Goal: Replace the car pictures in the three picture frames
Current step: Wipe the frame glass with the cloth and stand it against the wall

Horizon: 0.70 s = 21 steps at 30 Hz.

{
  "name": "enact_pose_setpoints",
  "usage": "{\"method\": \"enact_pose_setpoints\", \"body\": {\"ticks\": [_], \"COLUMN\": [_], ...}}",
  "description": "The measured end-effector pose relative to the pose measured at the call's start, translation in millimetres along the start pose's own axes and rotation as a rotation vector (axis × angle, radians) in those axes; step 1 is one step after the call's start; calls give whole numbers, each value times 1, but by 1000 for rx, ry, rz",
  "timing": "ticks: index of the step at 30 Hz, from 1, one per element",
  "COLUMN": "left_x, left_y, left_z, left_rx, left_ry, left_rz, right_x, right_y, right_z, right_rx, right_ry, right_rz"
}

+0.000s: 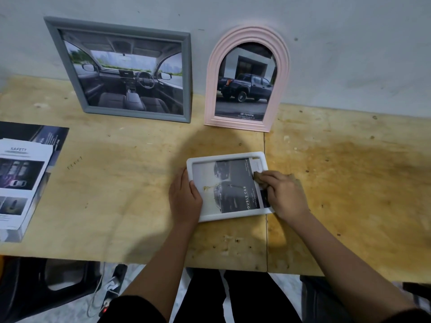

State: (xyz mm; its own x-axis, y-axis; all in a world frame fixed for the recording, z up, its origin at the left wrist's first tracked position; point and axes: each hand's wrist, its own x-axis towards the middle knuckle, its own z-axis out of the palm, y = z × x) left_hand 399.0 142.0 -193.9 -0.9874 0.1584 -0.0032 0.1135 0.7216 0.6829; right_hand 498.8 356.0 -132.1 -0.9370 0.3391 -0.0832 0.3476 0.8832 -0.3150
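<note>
Left hand (185, 197) gripped the white frame (224, 155) by its left rim, steadying it, while the right hand (283, 194), fingers curled, pinched the car picture (233, 183) at the frame's right edge.

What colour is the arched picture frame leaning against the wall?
Pale pink: the arched frame shows best in the head view.

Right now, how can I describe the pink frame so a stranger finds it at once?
Look at the far edge of the wooden table, where two frames stand against the grey wall. The pink frame is the right one, showing a dark pickup truck. Only it has an arched top; the grey frame is rectangular.
</note>
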Motion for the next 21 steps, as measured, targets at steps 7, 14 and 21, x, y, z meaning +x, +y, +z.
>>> {"method": "enact_pose_setpoints", "body": {"ticks": [7,14,21], "left_x": [0,0,1], "left_y": [0,0,-2], "left_z": [1,1,2], "left_rx": [7,35,31], "left_ry": [9,-9,-22], "left_rz": [-4,-2,16], "right_x": [-34,-55,-41], "right_y": [0,-25,-50], "right_z": [9,9,7], "right_rx": [52,-245,-234], "right_ry": [36,-9,-171], "right_rz": [86,96,344]}}
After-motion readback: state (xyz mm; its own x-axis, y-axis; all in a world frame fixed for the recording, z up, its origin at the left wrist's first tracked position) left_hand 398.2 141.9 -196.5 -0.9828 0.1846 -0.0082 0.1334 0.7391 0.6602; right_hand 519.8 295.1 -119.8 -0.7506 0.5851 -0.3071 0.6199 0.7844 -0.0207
